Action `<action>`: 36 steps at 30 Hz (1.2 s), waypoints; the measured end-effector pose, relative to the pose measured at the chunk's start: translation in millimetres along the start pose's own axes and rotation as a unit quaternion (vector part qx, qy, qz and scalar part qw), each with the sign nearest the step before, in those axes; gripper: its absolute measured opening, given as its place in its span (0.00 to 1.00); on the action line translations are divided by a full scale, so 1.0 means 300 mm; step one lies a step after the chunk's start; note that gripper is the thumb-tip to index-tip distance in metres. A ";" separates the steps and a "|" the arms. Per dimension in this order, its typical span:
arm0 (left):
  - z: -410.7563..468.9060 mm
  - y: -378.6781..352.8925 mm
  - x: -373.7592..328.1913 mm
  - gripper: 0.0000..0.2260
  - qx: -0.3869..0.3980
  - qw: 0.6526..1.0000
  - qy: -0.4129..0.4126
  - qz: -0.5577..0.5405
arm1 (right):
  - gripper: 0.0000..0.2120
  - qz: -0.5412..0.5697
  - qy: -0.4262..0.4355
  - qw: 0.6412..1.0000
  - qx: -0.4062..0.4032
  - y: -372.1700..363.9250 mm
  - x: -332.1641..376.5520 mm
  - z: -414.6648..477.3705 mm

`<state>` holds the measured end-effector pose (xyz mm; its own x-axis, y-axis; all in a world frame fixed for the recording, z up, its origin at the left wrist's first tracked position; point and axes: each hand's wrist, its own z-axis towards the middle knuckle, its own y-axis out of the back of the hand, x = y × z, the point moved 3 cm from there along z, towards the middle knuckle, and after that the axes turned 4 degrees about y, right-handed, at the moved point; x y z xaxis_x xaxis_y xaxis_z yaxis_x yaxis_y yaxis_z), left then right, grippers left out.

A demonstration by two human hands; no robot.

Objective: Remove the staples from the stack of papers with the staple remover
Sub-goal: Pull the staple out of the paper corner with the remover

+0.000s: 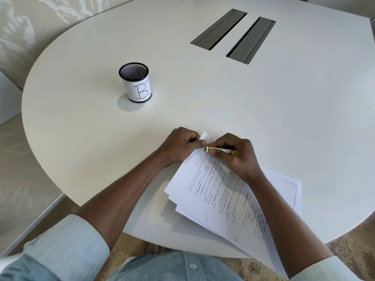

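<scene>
A stack of printed white papers (215, 191) lies fanned out at the near edge of the white table, its far corner lifted. My left hand (179, 146) pinches that top corner between thumb and fingers. My right hand (235, 155) grips a slim metal staple remover (216, 149) with a yellow-green end, lying flat. The tool's metal tip touches the paper right beside my left thumb. The staple itself is hidden under the fingers and the tool.
A black mesh pen cup (135, 82) wrapped in a paper label marked "B" stands to the far left. Two grey cable slots (233, 35) are set into the round white table (284, 108) farther back. Loose blank sheets (284, 189) lie under the stack.
</scene>
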<state>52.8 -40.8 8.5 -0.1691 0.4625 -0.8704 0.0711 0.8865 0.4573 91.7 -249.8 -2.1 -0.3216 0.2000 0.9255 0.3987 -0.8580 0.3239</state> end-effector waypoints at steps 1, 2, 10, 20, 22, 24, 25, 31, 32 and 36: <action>0.000 0.001 -0.001 0.24 -0.001 1.000 0.000 0.000 | 0.06 -0.003 0.004 1.000 0.003 -0.001 -0.001 0.000; 0.000 0.002 -0.001 0.24 -0.001 1.000 0.002 0.001 | 0.06 -0.004 0.008 1.000 0.005 -0.001 -0.001 0.000; 0.004 0.002 0.007 0.24 0.001 1.000 0.006 0.003 | 0.06 -0.014 0.024 1.000 0.012 -0.005 -0.009 -0.002; 0.009 0.003 0.009 0.23 0.012 1.000 0.014 -0.006 | 0.06 0.001 0.002 1.000 0.017 -0.008 -0.011 -0.001; 0.009 0.003 0.007 0.23 0.014 1.000 0.015 -0.008 | 0.07 0.007 -0.004 1.000 0.019 -0.010 -0.013 -0.003; 0.008 0.003 0.007 0.24 0.016 1.000 0.015 -0.009 | 0.08 0.007 -0.012 1.000 0.020 -0.013 -0.012 -0.003; 0.009 0.002 0.007 0.24 0.018 1.000 0.017 -0.010 | 0.08 0.008 -0.017 1.000 0.020 -0.013 -0.012 -0.003; 0.014 0.002 0.011 0.21 0.027 0.999 0.022 -0.011 | 0.09 0.011 -0.026 0.999 0.027 -0.015 -0.001 -0.003; 0.014 0.002 0.012 0.22 0.029 0.999 0.023 -0.013 | 0.09 0.016 -0.025 0.999 0.028 -0.014 0.000 -0.003; 0.018 -0.001 0.015 0.24 0.034 0.999 0.027 -0.024 | 0.10 0.018 -0.010 0.999 0.044 -0.018 0.009 -0.005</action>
<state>57.2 -38.8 3.5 -0.2274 0.4191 -0.8790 0.1277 0.9077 0.3997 87.3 -245.4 -1.7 -0.2894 0.1797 0.9402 0.4838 -0.8201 0.3057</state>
